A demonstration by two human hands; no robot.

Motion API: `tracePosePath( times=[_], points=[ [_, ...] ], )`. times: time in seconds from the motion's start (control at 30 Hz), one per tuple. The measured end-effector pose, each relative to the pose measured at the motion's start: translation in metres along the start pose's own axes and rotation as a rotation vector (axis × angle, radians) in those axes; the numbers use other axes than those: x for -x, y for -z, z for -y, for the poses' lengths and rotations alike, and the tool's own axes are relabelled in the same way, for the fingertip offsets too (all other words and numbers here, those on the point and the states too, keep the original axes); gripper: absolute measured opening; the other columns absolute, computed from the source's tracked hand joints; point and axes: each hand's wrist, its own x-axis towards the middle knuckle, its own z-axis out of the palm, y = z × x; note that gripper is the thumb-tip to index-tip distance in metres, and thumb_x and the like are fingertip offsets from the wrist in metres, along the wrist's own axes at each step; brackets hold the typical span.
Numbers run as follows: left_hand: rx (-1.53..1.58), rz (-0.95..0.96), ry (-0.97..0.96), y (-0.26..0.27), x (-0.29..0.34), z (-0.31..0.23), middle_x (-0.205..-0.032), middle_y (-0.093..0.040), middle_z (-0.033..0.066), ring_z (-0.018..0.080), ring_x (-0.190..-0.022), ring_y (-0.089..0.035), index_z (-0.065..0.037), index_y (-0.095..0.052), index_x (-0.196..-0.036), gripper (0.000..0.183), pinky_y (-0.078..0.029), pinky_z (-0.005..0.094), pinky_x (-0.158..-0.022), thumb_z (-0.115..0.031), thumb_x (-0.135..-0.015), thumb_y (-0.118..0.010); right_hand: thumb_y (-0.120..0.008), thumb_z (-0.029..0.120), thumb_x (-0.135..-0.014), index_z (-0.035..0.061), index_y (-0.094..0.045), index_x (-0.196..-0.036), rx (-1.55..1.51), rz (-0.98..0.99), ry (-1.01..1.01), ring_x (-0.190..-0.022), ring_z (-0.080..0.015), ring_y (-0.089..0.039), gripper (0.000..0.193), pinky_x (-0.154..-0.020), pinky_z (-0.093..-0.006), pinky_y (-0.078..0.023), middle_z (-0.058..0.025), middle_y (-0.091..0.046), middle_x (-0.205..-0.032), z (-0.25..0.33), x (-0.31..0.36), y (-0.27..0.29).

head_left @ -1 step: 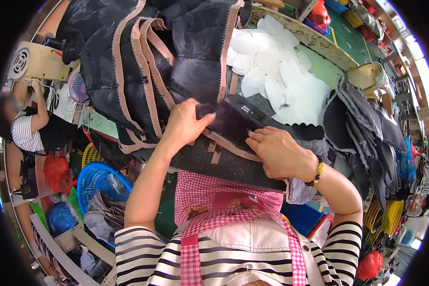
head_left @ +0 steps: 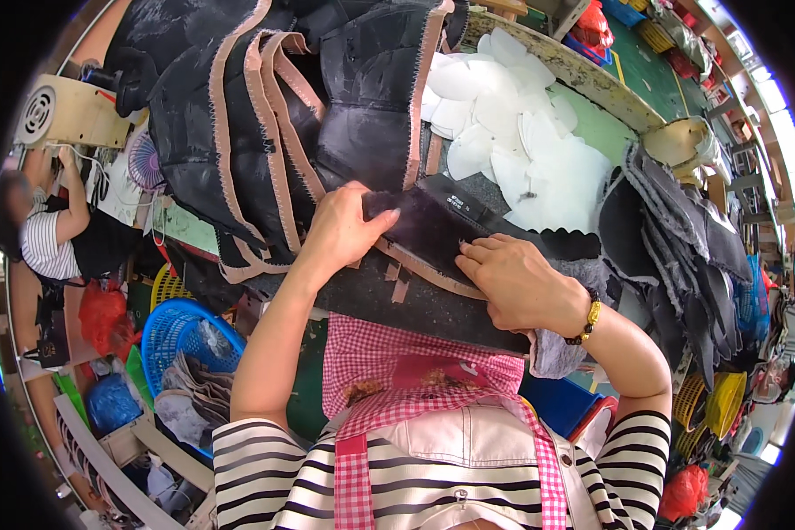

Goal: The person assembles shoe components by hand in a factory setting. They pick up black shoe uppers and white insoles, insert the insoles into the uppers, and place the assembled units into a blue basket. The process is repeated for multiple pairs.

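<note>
A black leather piece (head_left: pixel 424 230) with a pale tan strip along its near edge lies bent on the dark work surface (head_left: pixel 344 296). My left hand (head_left: pixel 349 225) grips its left end, the thumb lying on top and the fingers mostly out of sight behind. Toward the right part of that piece, my right hand (head_left: pixel 517 278) is closed with its fingertips pinched at the surface. Just behind sits a small black label (head_left: pixel 464 203) with pale print. Grey fuzzy lining (head_left: pixel 556 349) shows under my right wrist.
Black leather uppers (head_left: pixel 362 97) with tan zigzag-stitched edges pile up at the far left. White cut pieces (head_left: pixel 521 132) heap behind my right hand, and grey-black fleece pieces (head_left: pixel 680 238) stack at right. A blue basket (head_left: pixel 163 340) stands low left; a co-worker (head_left: pixel 53 230) is farther left.
</note>
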Motion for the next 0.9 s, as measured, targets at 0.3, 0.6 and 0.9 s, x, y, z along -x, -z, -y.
tracePosePath(
  times=[0.3,0.6,0.9],
  points=[
    [-0.159,-0.311,-0.286,-0.036,0.015,0.001,-0.092,-0.056,0.0183,0.0389,-0.086,-0.059,0.005,-0.058,-0.084,0.020,-0.048,0.0440,-0.075,-0.007,-0.076,-0.072,-0.070,0.010,-0.062,-0.0024,-0.053,-0.124,-0.021,-0.169,0.104,-0.123,-0.0327,-0.048,0.066,-0.101,-0.0387,-0.043,-0.0177,-0.049,-0.137,0.005,-0.007,-0.017],
    [-0.170,-0.671,-0.014,-0.061,0.038,0.013,-0.060,-0.058,0.0147,0.0376,-0.053,-0.058,-0.005,-0.042,-0.106,0.049,-0.045,0.0434,-0.053,-0.034,-0.083,-0.074,-0.075,0.020,-0.078,0.0007,-0.061,-0.100,-0.371,-0.578,-0.380,-0.085,-0.0220,-0.060,0.032,-0.076,-0.0347,-0.048,-0.0123,-0.063,-0.092,-0.059,-0.010,-0.024],
    [1.385,-0.393,-0.335,-0.067,0.074,-0.029,-0.123,-0.053,0.0080,0.0149,-0.113,-0.051,-0.001,-0.034,-0.137,0.069,-0.047,0.0285,-0.088,-0.010,-0.081,-0.074,-0.069,0.004,-0.085,-0.0001,-0.057,-0.089,-1.236,-0.587,-0.150,-0.074,-0.0036,-0.052,0.014,-0.064,-0.0227,-0.044,0.0027,-0.059,-0.077,-0.051,0.015,-0.027]
  ],
)
